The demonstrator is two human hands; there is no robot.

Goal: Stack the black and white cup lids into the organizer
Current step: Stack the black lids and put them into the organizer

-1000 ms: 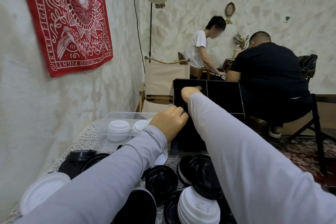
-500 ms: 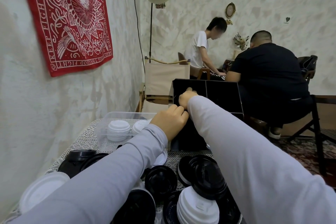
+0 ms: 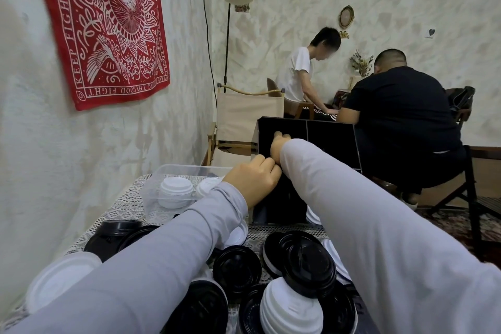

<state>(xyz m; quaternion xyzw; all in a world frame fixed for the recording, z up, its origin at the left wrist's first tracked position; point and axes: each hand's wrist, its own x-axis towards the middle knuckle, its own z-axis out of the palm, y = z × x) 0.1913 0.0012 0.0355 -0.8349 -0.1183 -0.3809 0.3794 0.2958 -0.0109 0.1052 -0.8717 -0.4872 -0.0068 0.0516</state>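
Observation:
The black organizer (image 3: 329, 141) stands upright at the table's far edge, split into compartments. My right hand (image 3: 279, 145) is inside its left compartment with fingers curled; whatever they hold is hidden against the black. My left hand (image 3: 253, 180) grips the organizer's front left edge with curled fingers. Loose black lids (image 3: 309, 263) and a smaller black lid (image 3: 235, 268) lie near me on the table. Beside them are a stack of white lids (image 3: 290, 309) and a single white lid (image 3: 59, 279) at the left.
A clear plastic tub (image 3: 162, 173) holding white lids sits left of the organizer by the wall. More black lids (image 3: 113, 233) lie at the table's left. A lace cloth (image 3: 122, 206) covers the table. Two people sit at another table behind, beyond a canvas chair (image 3: 249, 116).
My right hand has dropped from the top of the organizer's back wall down into the left compartment, and its fingers have curled. My left hand has stayed at the front edge.

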